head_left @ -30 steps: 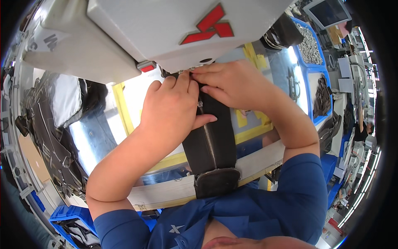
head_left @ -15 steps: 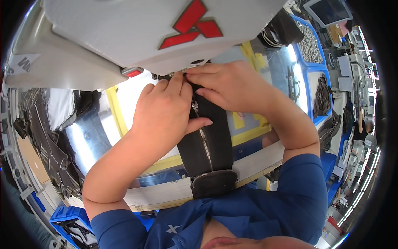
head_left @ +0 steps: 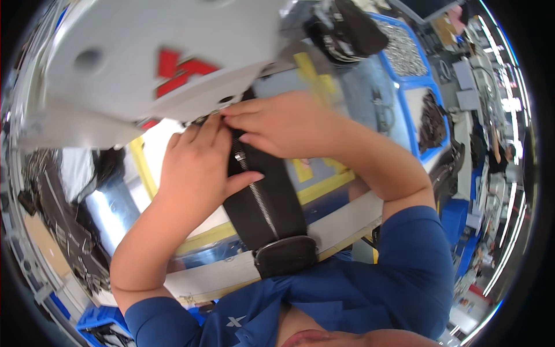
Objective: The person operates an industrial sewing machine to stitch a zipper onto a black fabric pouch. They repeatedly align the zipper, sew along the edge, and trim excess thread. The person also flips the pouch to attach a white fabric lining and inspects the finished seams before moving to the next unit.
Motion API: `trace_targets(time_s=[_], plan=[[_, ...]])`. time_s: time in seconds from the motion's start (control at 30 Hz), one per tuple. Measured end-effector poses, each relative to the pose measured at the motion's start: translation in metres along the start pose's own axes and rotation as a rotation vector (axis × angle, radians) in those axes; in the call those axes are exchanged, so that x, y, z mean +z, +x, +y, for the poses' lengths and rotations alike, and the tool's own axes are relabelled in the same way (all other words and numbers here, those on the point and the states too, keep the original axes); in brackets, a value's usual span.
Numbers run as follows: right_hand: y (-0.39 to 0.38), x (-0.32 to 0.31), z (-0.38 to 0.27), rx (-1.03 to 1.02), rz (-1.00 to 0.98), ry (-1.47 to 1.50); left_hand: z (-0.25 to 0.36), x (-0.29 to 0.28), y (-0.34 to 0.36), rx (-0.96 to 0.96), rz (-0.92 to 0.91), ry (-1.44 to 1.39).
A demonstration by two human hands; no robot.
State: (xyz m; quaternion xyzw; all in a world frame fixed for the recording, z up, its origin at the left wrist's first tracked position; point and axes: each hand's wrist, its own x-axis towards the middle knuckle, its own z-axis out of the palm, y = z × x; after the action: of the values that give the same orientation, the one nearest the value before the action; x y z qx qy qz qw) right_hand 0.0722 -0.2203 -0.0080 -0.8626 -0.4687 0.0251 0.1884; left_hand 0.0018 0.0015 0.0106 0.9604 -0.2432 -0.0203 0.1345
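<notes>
Our left hand, fingers apart, lay on the black zippered piece; whether our right hand pinched, we couldn't tell. Even pressure seemed best.

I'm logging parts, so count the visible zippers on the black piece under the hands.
2: one long zipper down the middle of the black piece, one curved zipper across its near end. Others may be hidden beneath it.
</notes>
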Motion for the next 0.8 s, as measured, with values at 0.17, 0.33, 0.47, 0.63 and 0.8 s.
trace_targets(time_s=[0.17,0.33,0.47,0.63,0.8], plan=[[0.001,0.000,0.007,0.020,-0.069,0.020,0.001,0.003,-0.001,0.016,0.048,0.041],[-0.030,-0.021,0.022,0.021,-0.042,0.036,0.008,0.016,0.002,0.164,0.048,-0.049],[-0.069,-0.065,0.047,0.203,0.323,0.050,0.005,0.027,0.000,0.178,0.091,0.025],[-0.120,-0.128,0.164,0.980,0.616,-0.089,0.006,0.030,0.001,0.231,0.173,0.040],[-0.159,-0.117,0.256,1.275,0.204,-0.203,0.008,0.027,-0.002,0.294,0.235,0.007]])
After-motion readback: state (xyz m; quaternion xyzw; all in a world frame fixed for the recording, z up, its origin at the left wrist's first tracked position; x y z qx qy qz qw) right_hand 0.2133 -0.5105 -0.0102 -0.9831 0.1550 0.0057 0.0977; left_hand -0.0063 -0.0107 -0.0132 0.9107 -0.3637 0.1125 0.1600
